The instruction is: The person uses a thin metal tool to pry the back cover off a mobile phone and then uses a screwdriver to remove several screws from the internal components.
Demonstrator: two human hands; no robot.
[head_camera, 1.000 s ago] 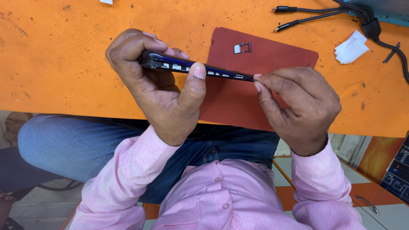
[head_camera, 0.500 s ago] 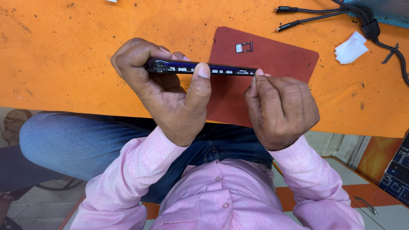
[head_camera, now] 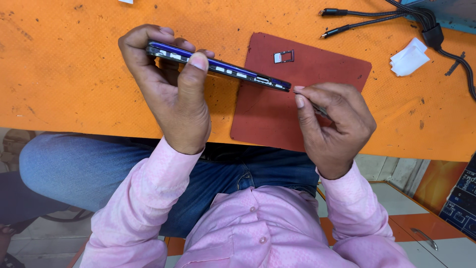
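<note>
My left hand grips a blue smartphone edge-on, thumb pressed on its near edge and fingers wrapped over the far side. The phone is held above the orange table and slopes down to the right. My right hand pinches a thin metal tool whose tip meets the phone's right end. Beneath both lies a dark red mat, and a small metal card tray rests on its far part.
The orange worktable runs across the view, its near edge above my lap. Black cables with plugs lie at the far right, beside a crumpled white paper. A drawer front with a handle sits low on the right.
The phone's right end has tilted downward. My right hand has shifted slightly right and lower, with the tool's tip now at the phone's end corner.
</note>
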